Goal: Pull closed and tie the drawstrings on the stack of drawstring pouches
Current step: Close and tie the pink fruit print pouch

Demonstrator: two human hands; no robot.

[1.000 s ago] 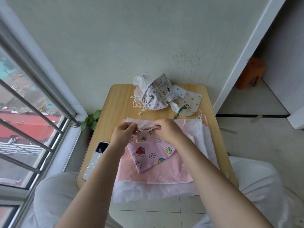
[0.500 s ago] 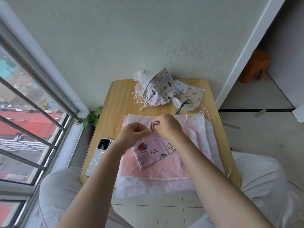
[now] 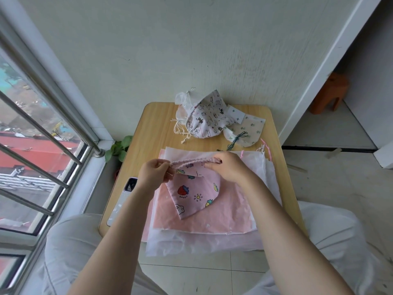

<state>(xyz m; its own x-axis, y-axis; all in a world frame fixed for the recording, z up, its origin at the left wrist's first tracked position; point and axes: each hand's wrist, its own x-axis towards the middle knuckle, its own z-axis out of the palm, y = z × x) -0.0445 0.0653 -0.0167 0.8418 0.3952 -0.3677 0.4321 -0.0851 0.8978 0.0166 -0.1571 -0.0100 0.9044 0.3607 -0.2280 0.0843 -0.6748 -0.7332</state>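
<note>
Pink pouch held at both ends of its mouth

I saw tied pouches (image 3: 207, 118) heaped at the table's (image 3: 153, 128) far edge and a phone (image 3: 123, 201) beside the flat stack (image 3: 212, 222); my left hand (image 3: 154, 174) pinched the gathered rim of the pink pouch (image 3: 196, 192); my right hand (image 3: 228, 168) gripped its other end, lifted over the stack

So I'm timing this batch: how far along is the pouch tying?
Done: tied pouches heaped at the table's far edge. In hand: the left hand and right hand pinch the pink printed pouch's gathered top. Left: the flat pouches stacked underneath.
</note>
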